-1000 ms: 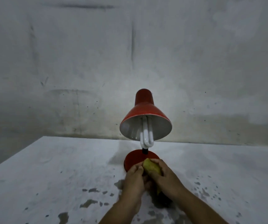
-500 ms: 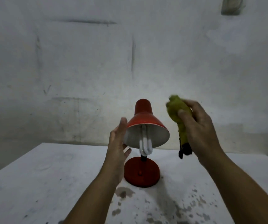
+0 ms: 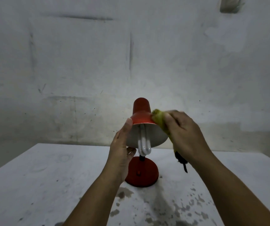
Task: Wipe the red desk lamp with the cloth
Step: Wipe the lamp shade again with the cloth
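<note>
Red desk lamp (image 3: 141, 115): standing mid-table (image 3: 33, 185), shade facing the camera.
Right hand (image 3: 184, 132): clutching yellow cloth (image 3: 159, 119) against shade at 3 o'clock.
Left hand (image 3: 121, 150): flat-fingered, steadying shade's rim at 9 o'clock.

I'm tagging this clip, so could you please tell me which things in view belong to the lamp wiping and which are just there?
In use:
red desk lamp
yellow-green cloth, gripped by the right hand
left hand, steadying the shade

Just there:
spiral bulb
stained white table
grey wall
</note>
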